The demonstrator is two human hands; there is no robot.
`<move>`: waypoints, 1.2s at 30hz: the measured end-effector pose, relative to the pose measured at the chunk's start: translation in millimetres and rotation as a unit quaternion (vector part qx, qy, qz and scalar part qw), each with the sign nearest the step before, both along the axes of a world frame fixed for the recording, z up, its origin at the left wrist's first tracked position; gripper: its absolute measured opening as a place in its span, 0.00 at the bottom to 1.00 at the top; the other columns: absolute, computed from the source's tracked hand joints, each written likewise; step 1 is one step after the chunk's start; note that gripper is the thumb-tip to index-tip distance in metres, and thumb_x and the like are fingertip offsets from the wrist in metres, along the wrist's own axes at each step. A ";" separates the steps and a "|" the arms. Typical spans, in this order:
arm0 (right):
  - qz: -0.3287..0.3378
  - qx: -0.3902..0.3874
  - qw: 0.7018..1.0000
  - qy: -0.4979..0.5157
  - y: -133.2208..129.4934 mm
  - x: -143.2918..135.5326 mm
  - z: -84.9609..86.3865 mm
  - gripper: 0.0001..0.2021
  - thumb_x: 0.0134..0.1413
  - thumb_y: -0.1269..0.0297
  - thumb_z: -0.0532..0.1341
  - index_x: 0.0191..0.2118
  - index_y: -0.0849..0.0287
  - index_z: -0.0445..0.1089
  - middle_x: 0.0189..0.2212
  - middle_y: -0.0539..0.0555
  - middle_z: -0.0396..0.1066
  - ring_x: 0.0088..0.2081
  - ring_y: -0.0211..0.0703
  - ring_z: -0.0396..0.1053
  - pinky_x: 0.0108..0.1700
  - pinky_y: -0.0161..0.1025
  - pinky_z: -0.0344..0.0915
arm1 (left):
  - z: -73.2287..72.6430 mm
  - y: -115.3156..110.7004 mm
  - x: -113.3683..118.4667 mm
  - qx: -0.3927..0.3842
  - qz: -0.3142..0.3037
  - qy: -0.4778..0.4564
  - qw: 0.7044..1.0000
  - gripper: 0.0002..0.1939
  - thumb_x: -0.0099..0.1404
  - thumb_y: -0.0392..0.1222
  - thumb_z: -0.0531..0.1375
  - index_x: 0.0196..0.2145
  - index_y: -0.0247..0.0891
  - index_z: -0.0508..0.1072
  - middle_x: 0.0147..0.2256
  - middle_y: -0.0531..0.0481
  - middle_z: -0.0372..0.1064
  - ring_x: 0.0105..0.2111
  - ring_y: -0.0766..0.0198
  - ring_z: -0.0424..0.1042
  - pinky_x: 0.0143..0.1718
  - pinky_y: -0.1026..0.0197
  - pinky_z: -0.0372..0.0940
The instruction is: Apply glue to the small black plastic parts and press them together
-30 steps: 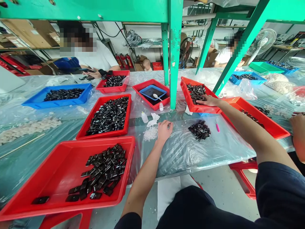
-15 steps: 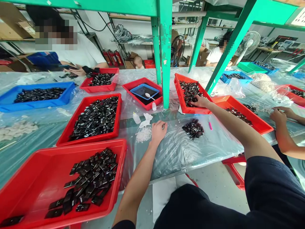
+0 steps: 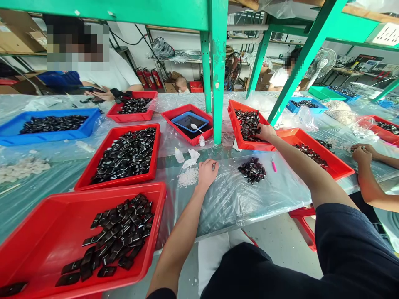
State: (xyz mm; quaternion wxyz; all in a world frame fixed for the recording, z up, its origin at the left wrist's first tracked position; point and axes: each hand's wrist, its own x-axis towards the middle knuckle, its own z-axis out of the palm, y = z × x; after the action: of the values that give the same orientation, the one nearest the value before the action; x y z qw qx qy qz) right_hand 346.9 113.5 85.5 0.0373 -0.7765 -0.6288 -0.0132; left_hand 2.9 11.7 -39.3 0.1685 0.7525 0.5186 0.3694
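Note:
My left hand (image 3: pixel 208 172) rests on the plastic-covered table with its fingers curled around a small dark thing I cannot make out. Small white pieces (image 3: pixel 188 177) are spread just left of it. My right hand (image 3: pixel 266 132) reaches into the right part of a red tray (image 3: pixel 253 145) of black parts (image 3: pixel 247 120), its fingertips at the parts; whether it grips one is hidden. Between my hands, nearer my body, lies a pile of black parts (image 3: pixel 252 170), with a pink tool (image 3: pixel 274 165) to its right.
Red bins (image 3: pixel 160 199) of black parts stand at the left. A green post (image 3: pixel 218 83) rises beyond my hands. A small bottle (image 3: pixel 179 155) and crumpled tissue (image 3: pixel 191 158) lie beyond the white pieces. Another person's hands (image 3: pixel 363 153) are at the right.
My right hand has shifted slightly right within the red tray, and its fingers are drawn closer together. My left hand has stayed in place. The camera view has tilted slightly.

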 end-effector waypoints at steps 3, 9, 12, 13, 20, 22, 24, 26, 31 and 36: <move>-0.016 0.021 1.000 0.003 0.9 -2.3 11.0 0.26 0.57 0.55 0.66 0.60 0.57 0.70 0.52 0.65 0.78 0.51 0.62 0.74 0.53 0.52 0.71 | 0.0 0.2 -0.4 0.000 0.000 -0.001 1.000 0.12 0.72 0.41 0.56 0.31 0.41 0.75 0.35 0.47 0.76 0.34 0.58 0.75 0.49 0.50 0.63; -0.033 0.094 0.995 0.019 4.0 -10.8 35.7 0.26 0.57 0.59 0.63 0.61 0.59 0.70 0.51 0.66 0.78 0.51 0.64 0.75 0.52 0.53 0.71 | 3.0 -0.8 -1.7 -0.006 -0.003 0.007 1.000 0.12 0.73 0.42 0.55 0.32 0.40 0.74 0.35 0.47 0.76 0.35 0.57 0.75 0.49 0.50 0.62; -0.019 0.140 0.989 0.052 -1.4 -22.4 51.0 0.24 0.59 0.59 0.61 0.59 0.60 0.71 0.48 0.65 0.79 0.51 0.63 0.75 0.52 0.51 0.71 | 4.3 -1.1 -2.7 -0.010 -0.005 0.009 1.000 0.12 0.73 0.42 0.55 0.33 0.40 0.74 0.35 0.47 0.75 0.35 0.57 0.75 0.50 0.50 0.62; -0.010 0.160 0.985 0.063 -6.0 -27.1 56.7 0.23 0.59 0.58 0.61 0.58 0.60 0.71 0.48 0.64 0.79 0.50 0.62 0.75 0.51 0.51 0.71 | 4.7 -1.3 -2.9 -0.009 -0.004 0.007 1.000 0.12 0.73 0.42 0.55 0.33 0.40 0.74 0.35 0.47 0.75 0.35 0.57 0.75 0.50 0.50 0.62; 0.128 0.195 0.955 0.181 -91.5 -57.0 70.9 0.22 0.60 0.53 0.57 0.55 0.60 0.69 0.42 0.57 0.77 0.41 0.49 0.75 0.44 0.44 0.71 | 5.8 -2.6 -1.1 0.004 0.003 0.007 1.000 0.11 0.72 0.41 0.56 0.32 0.41 0.74 0.35 0.46 0.76 0.37 0.56 0.75 0.49 0.51 0.62; 0.161 0.162 0.951 0.209 -125.3 -63.8 58.1 0.21 0.59 0.51 0.58 0.53 0.58 0.69 0.44 0.58 0.77 0.40 0.48 0.74 0.43 0.43 0.71 | 4.8 -2.1 -0.2 0.007 0.001 0.005 1.000 0.11 0.72 0.41 0.56 0.32 0.41 0.74 0.35 0.46 0.76 0.38 0.56 0.75 0.49 0.51 0.62; 0.210 0.124 0.939 0.244 -155.1 -69.5 37.6 0.19 0.57 0.50 0.60 0.49 0.56 0.70 0.44 0.56 0.77 0.40 0.48 0.74 0.43 0.42 0.71 | 3.1 -1.1 0.3 0.010 0.002 0.004 1.000 0.11 0.72 0.42 0.56 0.32 0.41 0.74 0.35 0.47 0.76 0.37 0.56 0.75 0.49 0.51 0.62; 0.253 0.058 0.934 0.244 -175.8 -72.6 12.7 0.15 0.57 0.53 0.61 0.46 0.55 0.71 0.41 0.54 0.78 0.40 0.47 0.75 0.44 0.41 0.70 | 1.4 -0.1 0.3 0.013 0.005 0.003 1.000 0.11 0.72 0.42 0.56 0.32 0.42 0.74 0.34 0.47 0.76 0.37 0.56 0.75 0.49 0.51 0.62; 0.214 -0.042 0.973 0.076 -179.8 -65.4 -36.7 0.14 0.62 0.61 0.58 0.51 0.53 0.72 0.50 0.56 0.78 0.45 0.52 0.77 0.42 0.41 0.67 | 0.6 0.4 -0.4 0.016 0.010 0.000 1.000 0.11 0.71 0.41 0.57 0.31 0.42 0.74 0.34 0.47 0.76 0.36 0.57 0.75 0.49 0.51 0.62; 0.188 -0.080 0.979 -0.007 -166.5 -54.9 -45.3 0.25 0.67 0.53 0.56 0.67 0.51 0.63 0.57 0.59 0.75 0.48 0.58 0.78 0.44 0.45 0.69 | 4.6 -0.9 -2.9 0.025 0.018 -0.016 0.999 0.09 0.72 0.40 0.57 0.34 0.41 0.75 0.36 0.47 0.77 0.35 0.58 0.76 0.49 0.52 0.64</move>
State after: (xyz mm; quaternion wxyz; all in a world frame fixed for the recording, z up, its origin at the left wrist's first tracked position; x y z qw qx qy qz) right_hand 292.0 -52.9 40.2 -0.0272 -0.6446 -0.7631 0.0391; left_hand 0.0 10.8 -34.7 0.1516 0.7408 0.5200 0.3972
